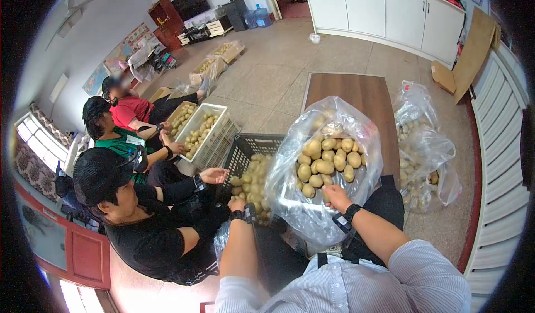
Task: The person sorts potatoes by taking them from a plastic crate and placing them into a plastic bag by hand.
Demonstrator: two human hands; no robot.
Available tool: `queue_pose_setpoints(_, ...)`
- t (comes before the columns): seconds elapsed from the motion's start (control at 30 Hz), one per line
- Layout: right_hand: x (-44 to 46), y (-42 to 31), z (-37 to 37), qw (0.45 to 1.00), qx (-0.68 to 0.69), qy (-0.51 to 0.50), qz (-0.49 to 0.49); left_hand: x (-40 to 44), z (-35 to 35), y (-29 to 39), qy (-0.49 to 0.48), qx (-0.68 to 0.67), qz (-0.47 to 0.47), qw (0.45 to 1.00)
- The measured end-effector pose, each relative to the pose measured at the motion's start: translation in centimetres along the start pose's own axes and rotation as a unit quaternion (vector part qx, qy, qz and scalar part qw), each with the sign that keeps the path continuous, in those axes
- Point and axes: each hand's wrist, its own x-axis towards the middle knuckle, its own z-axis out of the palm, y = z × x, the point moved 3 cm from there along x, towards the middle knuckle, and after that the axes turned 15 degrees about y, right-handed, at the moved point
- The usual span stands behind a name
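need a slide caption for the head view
Right hand at potatoes in clear bag, left hand by dark crate.

Both arms of the person reach forward, hands well apart.
The left forearm (241, 254) runs almost straight ahead from its short striped sleeve (237, 295); the left hand (237, 203) is small in view, fingers seemingly bent, their tips hard to make out. The right forearm (379, 232) slants inward from the other sleeve (426, 268), elbow out to the side, and the right hand (336, 197) points forward, back up, fingers curled, their grip unclear. A dark band circles each wrist, a small box attached.
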Motion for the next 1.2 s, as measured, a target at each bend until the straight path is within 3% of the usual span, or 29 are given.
queue_pose_setpoints(0.1,0.2,0.4,0.1,1.0,-0.004,-0.004,-0.016,-0.1,-2.5,4.4,-0.037,-0.005,-0.023,0.999)
queue_pose_setpoints(0.13,0.1,0.5,0.1,1.0,0.006,0.002,-0.02,-0.9,-4.7,7.1,-0.06,-0.192,-0.173,0.964)
queue_pose_setpoints(0.17,0.3,0.7,0.2,1.0,0.006,0.005,-0.017,-2.2,-6.7,10.0,-0.081,-0.366,-0.314,0.872)
queue_pose_setpoints(0.2,0.5,0.8,0.2,1.0,-0.004,0.002,-0.024,-3.2,-8.3,12.8,-0.048,-0.313,-0.116,0.942)
queue_pose_setpoints(0.27,0.5,0.9,0.0,0.999,-0.016,-0.024,-0.037,-3.3,-13.0,17.7,-0.29,-0.505,-0.378,0.72)
queue_pose_setpoints(0.37,0.1,0.6,0.2,0.999,-0.024,-0.014,-0.027,-5.9,-21.7,30.0,-0.072,-0.468,-0.045,0.88)
queue_pose_setpoints(0.4,0.6,1.2,0.2,0.999,-0.04,-0.012,-0.034,-7.2,-25.3,33.9,-0.092,-0.584,-0.09,0.801)
queue_pose_setpoints(0.43,1.1,1.8,0.2,0.998,-0.046,-0.02,-0.035,-8.8,-29.9,37.9,-0.118,-0.632,-0.077,0.762)
queue_pose_setpoints(0.5,1.5,2.1,0.1,0.998,-0.054,-0.026,-0.034,-11.3,-37.1,42.0,-0.161,-0.628,0.098,0.755)
queue_pose_setpoints(0.57,1.2,2.0,0.0,0.998,-0.048,-0.015,-0.027,-13.8,-42.8,44.4,-0.181,-0.669,0.247,0.677)
queue_pose_setpoints(0.67,0.5,1.2,0.1,0.998,-0.037,0.017,-0.054,-15.2,-47.4,46.4,-0.168,-0.671,0.288,0.662)
queue_pose_setpoints(0.73,0.6,1.5,-0.3,0.998,-0.061,-0.029,-0.019,-16.1,-49.0,46.7,-0.156,-0.671,0.319,0.651)
queue_pose_setpoints(1.2,-0.4,0.6,-0.3,0.998,-0.048,-0.019,-0.022,-18.5,-50.5,47.4,-0.127,-0.663,0.372,0.638)
